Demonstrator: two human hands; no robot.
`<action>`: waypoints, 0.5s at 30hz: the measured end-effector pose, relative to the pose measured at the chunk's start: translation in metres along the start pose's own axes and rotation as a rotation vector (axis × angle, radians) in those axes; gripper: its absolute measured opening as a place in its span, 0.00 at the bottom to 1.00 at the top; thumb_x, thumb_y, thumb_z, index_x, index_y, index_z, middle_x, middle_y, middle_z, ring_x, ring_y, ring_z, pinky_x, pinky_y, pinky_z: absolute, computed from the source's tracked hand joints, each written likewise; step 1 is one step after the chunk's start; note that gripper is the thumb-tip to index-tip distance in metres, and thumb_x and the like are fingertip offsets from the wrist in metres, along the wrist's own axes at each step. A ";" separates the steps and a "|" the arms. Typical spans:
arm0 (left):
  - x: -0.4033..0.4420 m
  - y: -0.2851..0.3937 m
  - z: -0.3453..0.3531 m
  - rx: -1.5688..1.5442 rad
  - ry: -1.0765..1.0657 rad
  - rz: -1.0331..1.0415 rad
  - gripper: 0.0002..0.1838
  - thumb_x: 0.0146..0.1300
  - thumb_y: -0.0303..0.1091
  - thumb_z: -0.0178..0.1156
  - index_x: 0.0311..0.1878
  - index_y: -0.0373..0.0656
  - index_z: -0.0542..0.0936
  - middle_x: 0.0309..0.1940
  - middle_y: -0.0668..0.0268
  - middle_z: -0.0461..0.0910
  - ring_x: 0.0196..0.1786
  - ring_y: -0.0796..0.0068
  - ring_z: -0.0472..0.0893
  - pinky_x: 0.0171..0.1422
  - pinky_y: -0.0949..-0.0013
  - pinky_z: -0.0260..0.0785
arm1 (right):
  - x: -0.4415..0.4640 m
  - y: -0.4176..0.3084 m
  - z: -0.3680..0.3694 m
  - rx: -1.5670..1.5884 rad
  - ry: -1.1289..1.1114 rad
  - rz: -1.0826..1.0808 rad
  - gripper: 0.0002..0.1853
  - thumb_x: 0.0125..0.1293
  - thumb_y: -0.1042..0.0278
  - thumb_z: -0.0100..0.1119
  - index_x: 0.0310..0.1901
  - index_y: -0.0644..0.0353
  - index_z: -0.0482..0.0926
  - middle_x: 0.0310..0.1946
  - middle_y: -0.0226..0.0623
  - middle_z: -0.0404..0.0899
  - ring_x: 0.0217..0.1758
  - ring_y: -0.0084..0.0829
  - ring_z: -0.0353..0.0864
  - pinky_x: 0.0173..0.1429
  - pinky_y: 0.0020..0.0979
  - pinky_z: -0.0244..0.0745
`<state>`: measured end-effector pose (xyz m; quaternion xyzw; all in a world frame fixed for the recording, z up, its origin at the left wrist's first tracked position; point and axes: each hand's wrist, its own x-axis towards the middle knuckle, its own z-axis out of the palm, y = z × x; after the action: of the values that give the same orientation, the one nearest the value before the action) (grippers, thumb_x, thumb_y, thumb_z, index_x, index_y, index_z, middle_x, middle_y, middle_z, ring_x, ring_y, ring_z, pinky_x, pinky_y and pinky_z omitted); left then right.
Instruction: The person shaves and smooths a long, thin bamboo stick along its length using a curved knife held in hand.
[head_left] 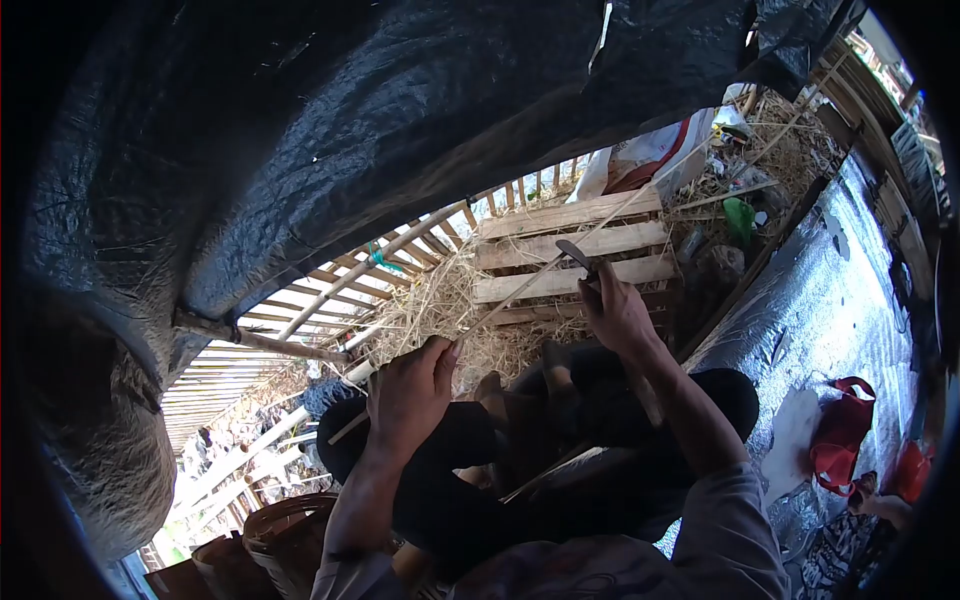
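Note:
My left hand [408, 390] is closed around a thin bamboo strip [508, 304], which slants up and away to the right. A short tail of the strip sticks out behind this hand, over my left knee. In my right hand [618, 315] is a knife, its small dark curved blade [573, 252] lying against or just over the strip. My fingers hide the handle. Both hands are above my bent legs, and pale bamboo shavings [430, 310] cover the ground in front.
A wooden slatted pallet [560, 219] lies ahead, near a white sack [650, 160]. Dark plastic sheeting [400, 95] hangs low overhead. Bamboo slats [340, 290] fence the left; woven baskets [285, 535] stand lower left. At right are a silvery sheet [850, 290], a red strapped item [843, 435] and another person's hand [885, 505].

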<state>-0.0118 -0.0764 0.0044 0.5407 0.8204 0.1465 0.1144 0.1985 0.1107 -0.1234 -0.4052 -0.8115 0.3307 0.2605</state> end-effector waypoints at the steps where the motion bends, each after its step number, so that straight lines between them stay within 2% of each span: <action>1: 0.000 0.000 -0.002 0.019 -0.032 -0.006 0.13 0.73 0.45 0.55 0.39 0.46 0.79 0.22 0.57 0.80 0.29 0.50 0.82 0.33 0.51 0.70 | 0.000 0.003 0.000 -0.007 -0.001 0.022 0.14 0.72 0.62 0.53 0.49 0.60 0.64 0.26 0.56 0.80 0.30 0.64 0.78 0.33 0.59 0.71; 2: 0.000 0.000 -0.003 0.036 -0.063 -0.011 0.13 0.73 0.46 0.54 0.40 0.48 0.78 0.25 0.57 0.82 0.31 0.50 0.83 0.34 0.50 0.71 | 0.001 0.005 -0.001 -0.016 -0.003 0.044 0.14 0.72 0.61 0.53 0.48 0.60 0.64 0.27 0.56 0.80 0.31 0.64 0.79 0.34 0.59 0.71; 10: -0.003 0.002 -0.004 0.022 -0.035 0.018 0.11 0.73 0.44 0.55 0.41 0.48 0.78 0.25 0.57 0.82 0.31 0.51 0.83 0.33 0.51 0.72 | 0.011 0.023 -0.005 0.007 0.014 0.080 0.14 0.72 0.60 0.53 0.45 0.60 0.64 0.28 0.57 0.80 0.32 0.65 0.79 0.36 0.61 0.71; 15: -0.003 0.001 -0.003 0.022 -0.014 0.027 0.11 0.73 0.44 0.55 0.41 0.48 0.78 0.25 0.57 0.82 0.31 0.50 0.83 0.33 0.50 0.72 | 0.008 -0.001 -0.013 -0.064 -0.025 0.154 0.14 0.71 0.60 0.52 0.46 0.61 0.64 0.28 0.57 0.80 0.32 0.65 0.79 0.36 0.61 0.71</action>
<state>-0.0109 -0.0791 0.0079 0.5539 0.8138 0.1351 0.1123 0.2030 0.1208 -0.1136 -0.4702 -0.7913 0.3288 0.2112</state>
